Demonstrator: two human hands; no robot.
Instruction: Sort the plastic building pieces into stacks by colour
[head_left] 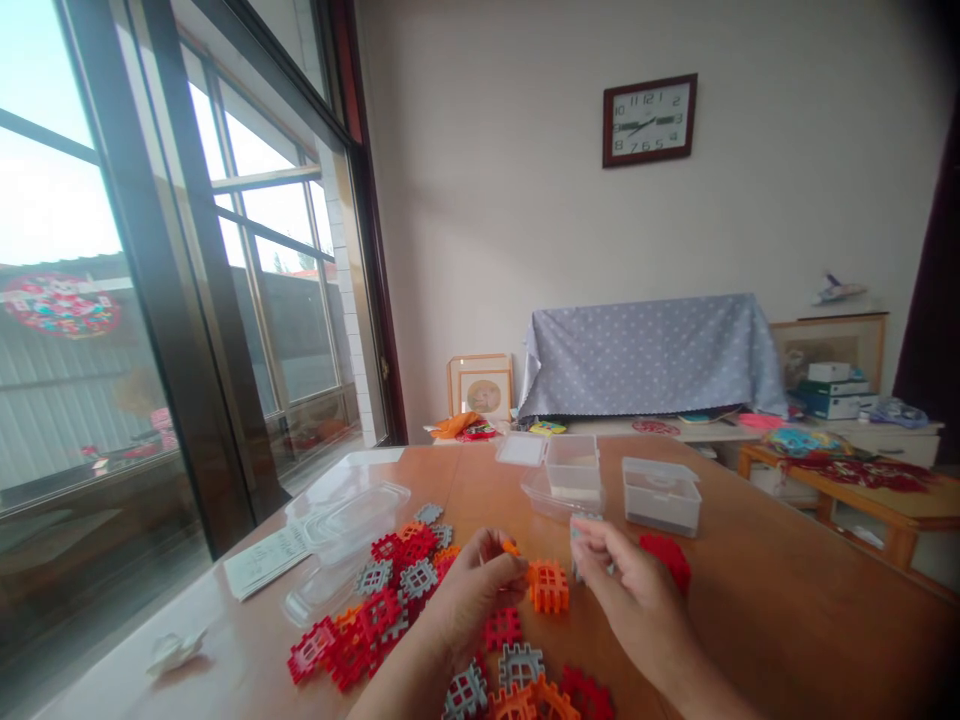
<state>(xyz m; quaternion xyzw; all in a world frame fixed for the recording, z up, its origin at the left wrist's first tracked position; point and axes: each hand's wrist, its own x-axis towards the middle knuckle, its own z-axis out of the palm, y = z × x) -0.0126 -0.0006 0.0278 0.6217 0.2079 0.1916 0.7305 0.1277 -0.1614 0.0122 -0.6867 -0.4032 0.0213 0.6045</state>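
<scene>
My left hand [484, 580] is closed, its fingertips pinching an orange lattice building piece [549, 587]. A bit of orange also shows above the fingers; I cannot tell whether it belongs to that same piece. My right hand [626, 575] is closed on a grey lattice piece [576, 565], which stands upright just right of the orange one and is partly covered by the fingers. Beneath and left of my left hand spreads a heap of red, grey and orange pieces, including a red piece [381, 612] and a grey piece [418, 578]. Behind my right hand sits a red block shape [667, 560], partly hidden.
Toward the far side of the wooden table [780, 600] stand clear plastic boxes [574, 465] and a lidded box [661, 497]. Clear lids [352, 520], a paper booklet [266, 560] and a crumpled white wrapper [176, 650] lie at the left.
</scene>
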